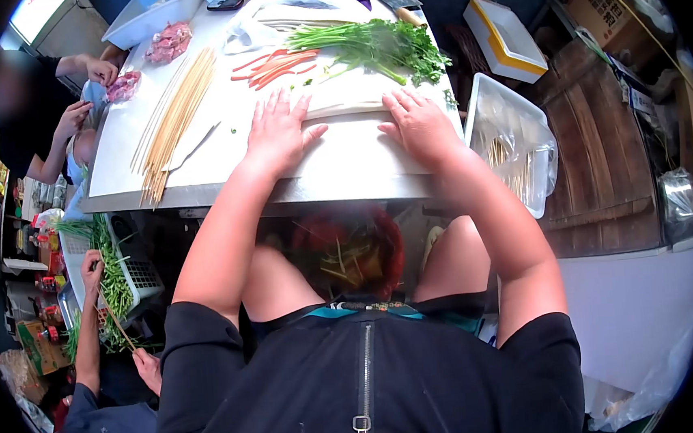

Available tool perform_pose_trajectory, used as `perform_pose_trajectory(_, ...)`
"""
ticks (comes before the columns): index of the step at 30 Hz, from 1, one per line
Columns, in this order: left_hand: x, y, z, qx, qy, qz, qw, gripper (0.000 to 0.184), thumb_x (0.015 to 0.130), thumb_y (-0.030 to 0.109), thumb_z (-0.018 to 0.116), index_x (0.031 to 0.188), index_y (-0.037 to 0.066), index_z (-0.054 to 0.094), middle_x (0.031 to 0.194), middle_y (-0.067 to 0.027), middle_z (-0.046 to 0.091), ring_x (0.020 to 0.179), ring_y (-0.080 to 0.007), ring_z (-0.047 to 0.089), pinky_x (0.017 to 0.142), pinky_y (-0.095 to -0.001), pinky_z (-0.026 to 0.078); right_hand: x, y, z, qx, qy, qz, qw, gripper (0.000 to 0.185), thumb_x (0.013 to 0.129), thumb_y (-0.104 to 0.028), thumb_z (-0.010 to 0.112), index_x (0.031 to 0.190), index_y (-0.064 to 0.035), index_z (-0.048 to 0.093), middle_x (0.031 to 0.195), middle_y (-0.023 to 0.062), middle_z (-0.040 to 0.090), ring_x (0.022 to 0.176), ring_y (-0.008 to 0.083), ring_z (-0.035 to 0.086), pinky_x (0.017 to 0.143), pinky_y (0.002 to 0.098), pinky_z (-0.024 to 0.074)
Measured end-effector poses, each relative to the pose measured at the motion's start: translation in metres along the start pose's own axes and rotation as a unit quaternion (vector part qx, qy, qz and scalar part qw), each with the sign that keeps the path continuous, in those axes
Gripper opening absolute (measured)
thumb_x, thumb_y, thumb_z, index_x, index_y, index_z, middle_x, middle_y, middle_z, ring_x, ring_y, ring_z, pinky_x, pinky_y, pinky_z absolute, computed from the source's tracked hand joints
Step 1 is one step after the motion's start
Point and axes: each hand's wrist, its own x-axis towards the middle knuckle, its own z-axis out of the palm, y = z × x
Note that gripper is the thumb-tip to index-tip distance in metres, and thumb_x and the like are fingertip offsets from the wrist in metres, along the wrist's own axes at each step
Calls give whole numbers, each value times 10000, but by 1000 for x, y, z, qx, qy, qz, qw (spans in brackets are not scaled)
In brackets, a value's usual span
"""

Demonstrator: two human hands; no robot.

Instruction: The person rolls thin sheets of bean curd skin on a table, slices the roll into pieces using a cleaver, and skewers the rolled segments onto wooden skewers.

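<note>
1. White, metal-edged table (342,161) bears a pale, flattened, sheet-like roll (346,109) between two hands.
2. Left hand (276,134) and right hand (419,123) lie flat at its ends, neither grip closed.
3. Likely light, soft, tearable; hold both ends.

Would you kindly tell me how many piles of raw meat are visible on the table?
2: one meat pile near the pale tub, and a second meat pile beside a co-worker's hand, which may hide more.
</note>
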Motion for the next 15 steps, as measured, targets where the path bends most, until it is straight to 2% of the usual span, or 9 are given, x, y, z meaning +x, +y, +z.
perform_pose_trajectory(1, 8, -5, 1, 1, 2, 1, 1000, 712, 928, 552, 528, 1492, 147, 374, 1532, -231, 313, 1462, -355, 230, 1206, -491, 104, 6, 4, 3, -6, -11, 17, 1000, 547, 971, -420, 523, 1349, -25, 527, 1432, 168, 490, 1368, 311, 414, 1144, 417, 306)
perform_pose_trajectory(3, 21, -14, 1, -79, 54, 28, 995, 740, 885, 494, 631, 1483, 138, 381, 1544, -192, 316, 1473, -326, 219, 1208, -490, 100, 21, 14, 8, 5, -19, 21, 1000, 548, 977, -435, 509, 1356, -39, 528, 1455, 155, 471, 1399, 306, 370, 1163, 422, 274)
perform_pose_trajectory(4, 29, -21, 0, -94, 55, 48, 993, 713, 833, 396, 724, 1439, 153, 437, 1530, -168, 343, 1466, -315, 234, 1213, -474, 96, 27, 20, 11, 17, -31, 24, 999, 549, 984, -449, 494, 1363, -54, 530, 1479, 142, 451, 1431, 301, 327, 1182, 427, 242)
perform_pose_trajectory(5, 32, -29, 7, -93, 109, 75, 987, 579, 810, 300, 753, 1335, 168, 546, 1387, -126, 494, 1362, -298, 390, 1181, -467, 192, 32, 26, 17, 18, -31, 26, 999, 549, 984, -449, 494, 1363, -54, 530, 1479, 142, 451, 1431, 301, 327, 1182, 427, 242)
perform_pose_trajectory(7, 38, -41, 6, -155, 75, 117, 978, 380, 826, 221, 732, 1191, 169, 638, 1153, -70, 602, 1161, -272, 530, 1068, -440, 349, 40, 36, 23, 23, -14, -10, 1000, 499, 976, -426, 521, 1347, -95, 563, 1482, 99, 456, 1432, 289, 323, 1193, 417, 230)
perform_pose_trajectory(8, 38, -42, 8, -155, 74, 117, 978, 380, 826, 221, 732, 1191, 169, 638, 1153, -70, 602, 1161, -272, 530, 1068, -440, 349, 41, 40, 26, 26, -1, -22, 999, 440, 971, -393, 543, 1303, -110, 602, 1471, 63, 477, 1429, 274, 333, 1193, 421, 231)
perform_pose_trajectory(10, 37, -38, 4, -93, 136, 161, 973, 263, 821, 135, 721, 1079, 129, 676, 997, -58, 634, 1004, -273, 582, 919, -388, 454, 40, 36, 21, 13, -9, -31, 999, 410, 967, -376, 554, 1267, -106, 623, 1461, 62, 490, 1427, 263, 339, 1191, 418, 236)
perform_pose_trajectory(12, 31, -40, -1, -68, 131, 175, 973, 254, 825, 130, 714, 1075, 122, 673, 1003, -62, 634, 1014, -276, 584, 925, -388, 454, 38, 31, 18, -5, 17, -60, 998, 342, 955, -342, 578, 1187, -105, 666, 1424, 60, 530, 1415, 238, 363, 1180, 419, 256)
perform_pose_trajectory(15, 10, -47, -9, -35, 123, 206, 970, 241, 840, 129, 684, 1081, 122, 665, 1006, -61, 628, 1030, -271, 582, 938, -394, 450, 24, 21, 15, 3, 19, -90, 996, 335, 940, -331, 598, 1187, -115, 666, 1386, 50, 562, 1396, 239, 392, 1164, 420, 281)
